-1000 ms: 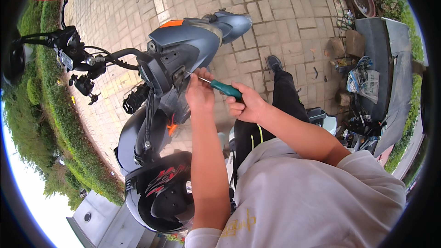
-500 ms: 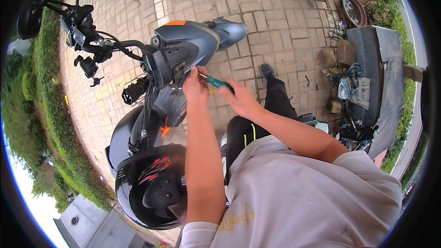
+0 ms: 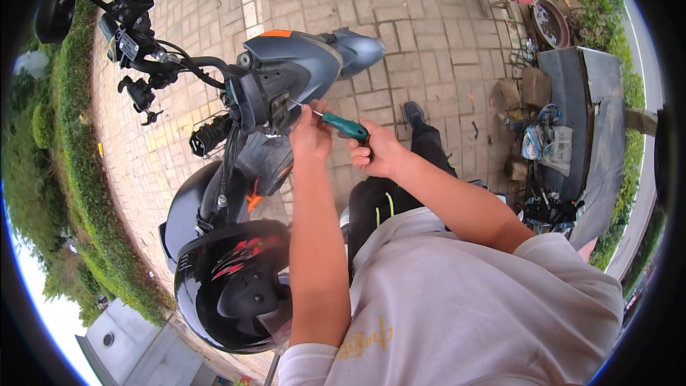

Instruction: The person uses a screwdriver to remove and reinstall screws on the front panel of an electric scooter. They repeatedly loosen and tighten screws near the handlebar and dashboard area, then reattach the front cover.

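A screwdriver (image 3: 346, 126) with a green and black handle and a thin metal shaft points left toward the front panel of a grey-blue scooter (image 3: 300, 64). My right hand (image 3: 377, 150) is closed around the rear end of its handle. Closer to the tip, my left hand (image 3: 312, 134) has its fingers pinched around the shaft, beside the handle's front. The tip lies at a dark recessed part (image 3: 279, 109) of the scooter's panel; whether it sits in a screw I cannot tell.
A black helmet (image 3: 232, 286) with red marks rests beside my left forearm. Handlebars with cables (image 3: 143, 50) reach up to the left. On the right stand a grey metal box (image 3: 572, 114), wooden blocks (image 3: 536, 87) and plastic bags (image 3: 554, 144). A hedge (image 3: 78, 171) borders the left side.
My right hand has shifted its grip on the screwdriver handle, turning so its fingers curl under the end. More of the green handle shows. My left hand stays near the shaft.
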Available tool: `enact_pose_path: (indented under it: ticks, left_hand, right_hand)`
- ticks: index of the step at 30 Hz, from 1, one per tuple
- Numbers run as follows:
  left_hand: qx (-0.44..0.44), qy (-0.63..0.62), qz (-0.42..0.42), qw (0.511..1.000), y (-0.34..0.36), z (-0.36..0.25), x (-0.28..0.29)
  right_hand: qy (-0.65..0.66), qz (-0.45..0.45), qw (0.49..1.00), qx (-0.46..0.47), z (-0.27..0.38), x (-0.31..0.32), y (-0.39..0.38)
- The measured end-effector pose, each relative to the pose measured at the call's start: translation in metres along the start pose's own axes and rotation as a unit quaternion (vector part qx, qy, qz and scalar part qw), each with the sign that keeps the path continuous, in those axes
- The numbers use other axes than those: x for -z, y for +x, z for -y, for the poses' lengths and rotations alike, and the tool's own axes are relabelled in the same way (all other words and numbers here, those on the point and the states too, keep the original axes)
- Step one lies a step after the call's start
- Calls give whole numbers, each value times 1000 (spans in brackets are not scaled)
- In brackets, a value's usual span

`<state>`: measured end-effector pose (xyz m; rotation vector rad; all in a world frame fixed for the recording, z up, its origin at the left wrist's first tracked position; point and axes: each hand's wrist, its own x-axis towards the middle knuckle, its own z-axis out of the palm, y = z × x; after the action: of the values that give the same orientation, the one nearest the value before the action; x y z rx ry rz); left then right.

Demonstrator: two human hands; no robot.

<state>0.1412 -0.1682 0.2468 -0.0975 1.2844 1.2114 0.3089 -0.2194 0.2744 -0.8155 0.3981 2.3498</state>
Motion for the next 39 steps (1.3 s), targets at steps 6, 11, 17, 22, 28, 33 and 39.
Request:
enact_pose_path:
  ticks: [6, 11, 17, 22, 28, 33, 39]
  left_hand:
    - [-11, 28, -14, 999, 7, 2, 6]
    - [-5, 20, -8, 1000, -4, -2, -1]
    - [-15, 20, -43, 999, -7, -7, -8]
    - [-116, -23, -112, 987, -17, -14, 6]
    - [-209, 111, -102, 966, -16, -29, 10]
    - [-228, 154, -94, 957, -13, -31, 11]
    - [-227, 154, -100, 956, -13, -31, 12]
  right_hand:
    - [-667, -75, 459, 583, -8, 0, 8]
    - [-270, -94, 937, 203, -7, -7, 4]
    - [-653, -124, 609, 433, -10, -19, -11]
    - [-374, -61, 907, 182, 0, -27, -7]
    - [-221, -7, 971, 91, 8, -33, -6]
    - [-389, -22, 908, 156, 5, -32, -3]
    - [-577, -52, 729, 364, 2, -29, 6]
